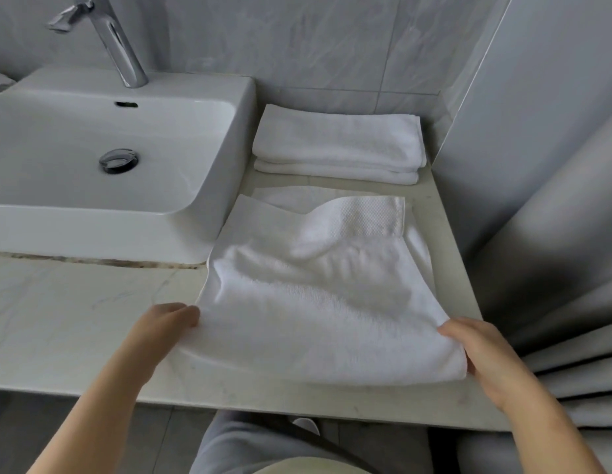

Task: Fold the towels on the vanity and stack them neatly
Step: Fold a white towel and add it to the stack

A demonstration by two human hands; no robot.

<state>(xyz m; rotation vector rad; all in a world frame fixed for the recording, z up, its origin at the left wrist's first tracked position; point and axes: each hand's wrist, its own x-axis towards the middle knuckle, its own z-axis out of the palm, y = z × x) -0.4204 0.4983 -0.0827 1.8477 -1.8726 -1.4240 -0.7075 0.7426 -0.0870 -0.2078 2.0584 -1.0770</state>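
Already two folded white terry towels [337,145] sat stacked at the back of the pale marble vanity [75,319]; nearer, left hand [164,323] and right hand [479,350] pinched corners of a rumpled, half-folded white towel [315,302], yet unstacked

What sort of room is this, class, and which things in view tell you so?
Most likely a bathroom: a white basin with a chrome tap, tiled walls, and folded white towels beside it.

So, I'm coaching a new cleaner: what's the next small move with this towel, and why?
Probably carry the near edge away to meet the far edge. The left hand and right hand each pinch a near corner of the towel, which looks rumpled and larger than the folded stack behind it.
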